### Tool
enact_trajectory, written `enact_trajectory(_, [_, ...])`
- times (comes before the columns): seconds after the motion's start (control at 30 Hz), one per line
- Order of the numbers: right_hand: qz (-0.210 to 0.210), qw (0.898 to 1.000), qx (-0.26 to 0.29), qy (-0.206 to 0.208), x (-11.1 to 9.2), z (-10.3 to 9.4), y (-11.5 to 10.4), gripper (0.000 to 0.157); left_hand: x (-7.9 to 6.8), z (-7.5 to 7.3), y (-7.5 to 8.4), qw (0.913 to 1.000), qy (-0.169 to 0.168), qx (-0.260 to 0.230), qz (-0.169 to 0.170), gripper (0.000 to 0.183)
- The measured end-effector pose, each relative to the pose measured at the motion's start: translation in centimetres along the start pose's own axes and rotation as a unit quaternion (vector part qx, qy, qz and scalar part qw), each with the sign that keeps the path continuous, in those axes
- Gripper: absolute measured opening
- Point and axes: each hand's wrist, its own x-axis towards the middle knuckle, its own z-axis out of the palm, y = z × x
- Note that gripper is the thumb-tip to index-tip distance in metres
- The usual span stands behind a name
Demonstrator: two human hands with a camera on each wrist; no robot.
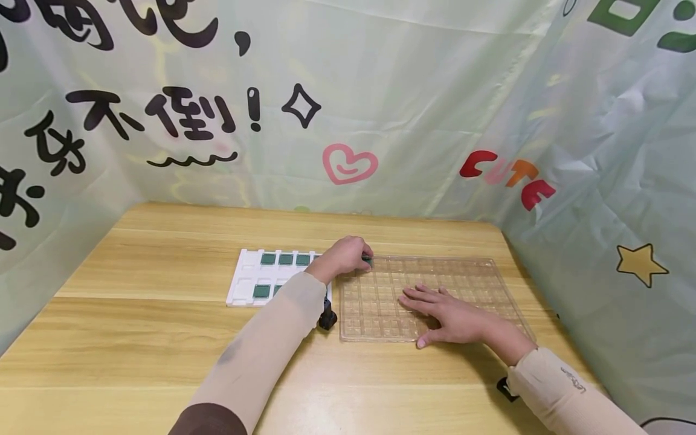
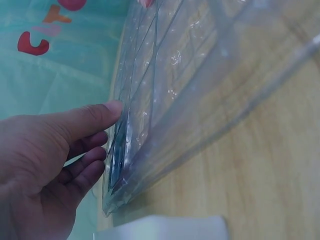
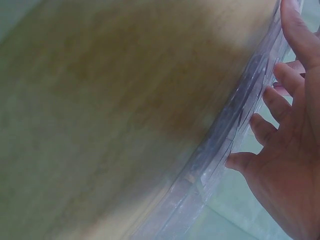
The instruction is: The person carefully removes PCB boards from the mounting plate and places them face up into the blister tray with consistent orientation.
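Note:
My left hand (image 1: 346, 255) reaches to the far left corner of a clear plastic tray (image 1: 462, 266) divided into many small cells. Between its thumb and fingers a small green chip (image 1: 367, 260) shows, low at the corner cell. The left wrist view has the thumb (image 2: 114, 109) at the upper end of this chip (image 2: 118, 157), the other fingers bent beside it. With fingers spread, my right hand (image 1: 448, 314) rests over the tray's near middle, thumb by the front edge. A white tray (image 1: 239, 291) with green chips (image 1: 261, 291) in its slots lies left of the clear one, partly behind my left forearm.
Both trays lie on a wooden table (image 1: 136, 338). A printed fabric curtain (image 1: 413, 109) hangs along the back and sides. Black wrist-camera parts (image 1: 327, 317) hang beneath the left wrist, close to the gap between the trays.

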Motion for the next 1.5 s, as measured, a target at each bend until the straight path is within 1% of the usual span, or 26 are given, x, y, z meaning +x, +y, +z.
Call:
enact_trajectory(0.13, [-0.001, 1.0, 0.001, 0.001, 0.0, 0.0, 0.0, 0.089, 0.0, 0.0, -0.3, 1.0, 0.002, 0.001, 0.007, 0.034])
enact_trajectory(0.2, [-0.001, 1.0, 0.001, 0.0, 0.1, 0.0, -0.1, 0.089, -0.1, -0.2, -0.4, 0.9999, 0.001, -0.006, 0.009, 0.036])
enact_trajectory(0.37, [-0.002, 1.0, 0.001, 0.001, 0.1, 0.0, -0.1, 0.089, -0.9, -1.1, -0.5, 0.9992, -0.004, -0.038, 0.008, 0.042])
enact_trajectory(0.43, [-0.003, 1.0, 0.001, 0.002, 0.1, 0.0, -0.1, 0.089, -1.2, -1.6, -0.6, 0.999, -0.004, -0.043, 0.008, 0.042])
enact_trajectory(0.57, [-0.001, 1.0, -0.001, 0.003, 0.1, 0.0, -0.1, 0.09, -1.9, -2.5, -0.7, 0.9993, 0.001, -0.034, 0.015, 0.039])
enact_trajectory(0.67, [0.001, 1.0, -0.001, 0.002, 0.1, 0.0, -0.1, 0.09, -2.4, -3.0, -0.6, 0.9994, 0.004, -0.021, 0.027, 0.038])
enact_trajectory(0.93, [0.006, 1.0, 0.0, -0.001, 0.1, 0.0, -0.1, 0.091, -3.8, -3.6, -0.8, 0.9979, 0.013, -0.015, 0.062, 0.038])
enact_trajectory(1.07, [0.005, 1.0, 0.002, -0.001, 0.1, 0.1, 0.0, 0.09, -4.9, -4.0, -1.0, 0.9972, 0.018, -0.017, 0.071, 0.04])
enact_trajectory(1.2, [0.003, 1.0, -0.003, -0.001, 0.0, 0.2, 0.0, 0.09, -6.3, -4.5, -1.4, 0.9975, 0.028, -0.024, 0.061, 0.042])
enact_trajectory(1.33, [0.003, 1.0, -0.005, -0.003, 0.0, 0.2, -0.1, 0.089, -8.0, -5.1, -1.8, 0.9972, 0.048, -0.02, 0.054, 0.043])
enact_trajectory(1.5, [0.003, 1.0, -0.01, -0.004, -0.1, 0.1, -0.1, 0.088, -10.3, -5.9, -2.2, 0.9952, 0.076, -0.009, 0.06, 0.043])
